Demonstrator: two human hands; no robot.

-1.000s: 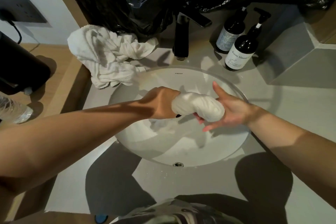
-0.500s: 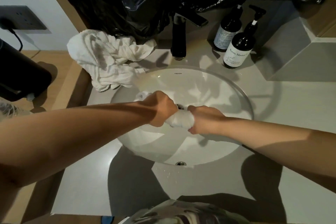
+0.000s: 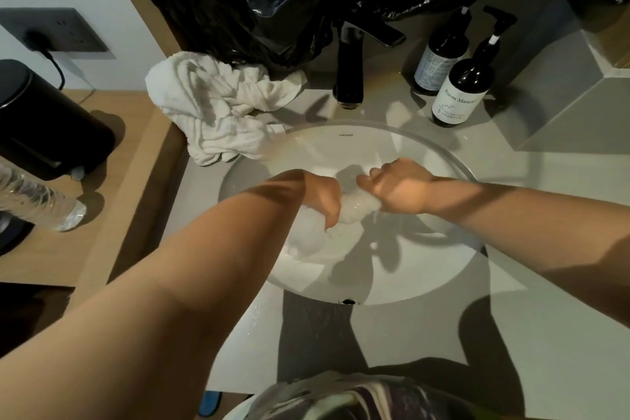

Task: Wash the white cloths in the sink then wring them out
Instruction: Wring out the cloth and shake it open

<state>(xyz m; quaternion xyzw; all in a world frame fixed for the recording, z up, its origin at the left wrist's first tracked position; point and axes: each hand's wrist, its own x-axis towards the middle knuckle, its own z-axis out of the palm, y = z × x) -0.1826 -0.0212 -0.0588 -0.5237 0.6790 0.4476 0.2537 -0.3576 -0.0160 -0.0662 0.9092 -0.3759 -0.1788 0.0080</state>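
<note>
Step in hand is judged to be wringing. One cloth (image 3: 358,210) is held low in the sink (image 3: 443,153), near centre, bunched between both hands. The left hand (image 3: 324,196) grip is closed round its 9 o'clock end and the right hand (image 3: 399,186) grip round its 3 o'clock end; fingertips are mostly hidden. A loose tail is draped toward 7 o'clock against the bowl. No flow is seen at the tap (image 3: 349,68), at 12 o'clock. A cloth pile (image 3: 218,112) is heaped on the bench (image 3: 443,334) at 10 o'clock, overlapping the rim. Next: an opposed twist is called for, cloth kept over the bowl, then a swap with the pile.
</note>
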